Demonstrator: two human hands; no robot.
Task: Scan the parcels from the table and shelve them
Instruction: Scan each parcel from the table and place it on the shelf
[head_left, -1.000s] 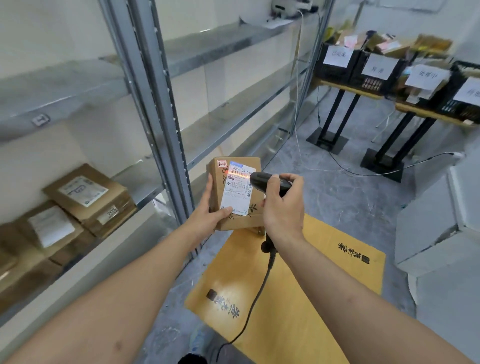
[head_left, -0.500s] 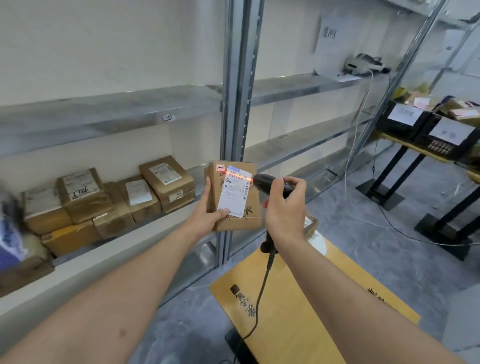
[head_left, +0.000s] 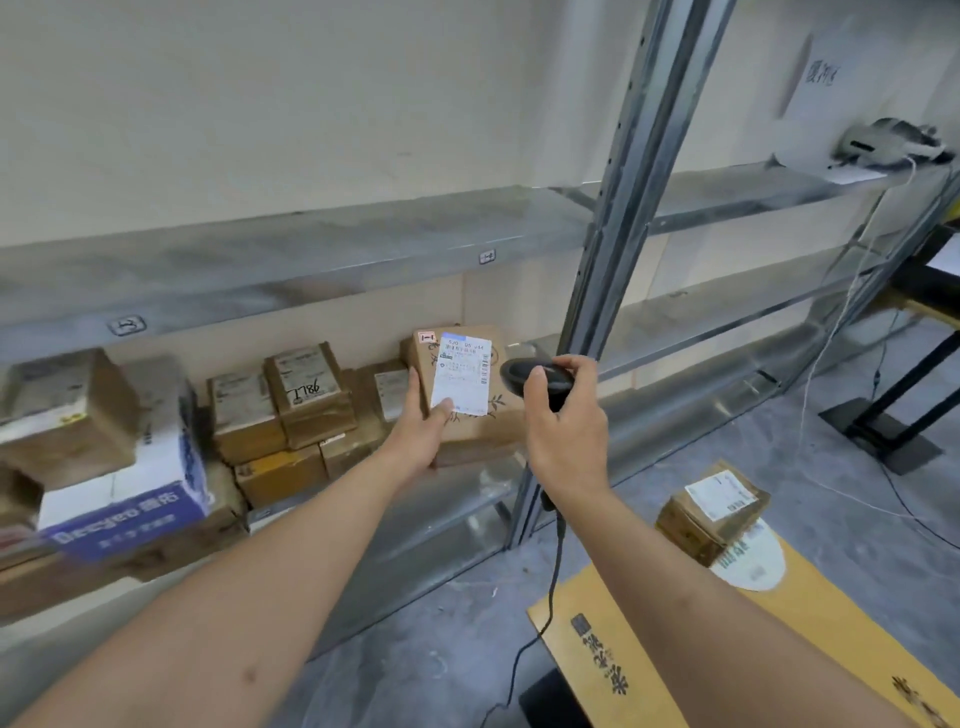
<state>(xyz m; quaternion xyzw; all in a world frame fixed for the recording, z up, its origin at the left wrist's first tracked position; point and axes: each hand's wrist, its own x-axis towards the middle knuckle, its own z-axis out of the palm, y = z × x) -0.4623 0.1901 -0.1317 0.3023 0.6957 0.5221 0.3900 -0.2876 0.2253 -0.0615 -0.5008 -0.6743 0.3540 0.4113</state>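
Small cardboard parcel (head_left: 470, 387) gripped at lower left edge by left hand (head_left: 423, 428), thumb pressed on white shipping label (head_left: 461, 375); held upright at frame centre, before stacked parcels (head_left: 306, 395) on middle shelf (head_left: 457, 493). Corded barcode scanner (head_left: 537, 376) clasped in right hand (head_left: 563, 421), just beside parcel's right edge. Parcel judged light, rigid, dry-surfaced; one-handed hold seen as adequate, best taken across opposite side faces, label kept uncovered. Second parcel (head_left: 711, 509) left on yellow table (head_left: 675, 649), lower right.

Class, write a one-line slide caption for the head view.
Left hand holds a labelled brown cardboard parcel before the metal shelf; right hand grips a black handheld scanner.
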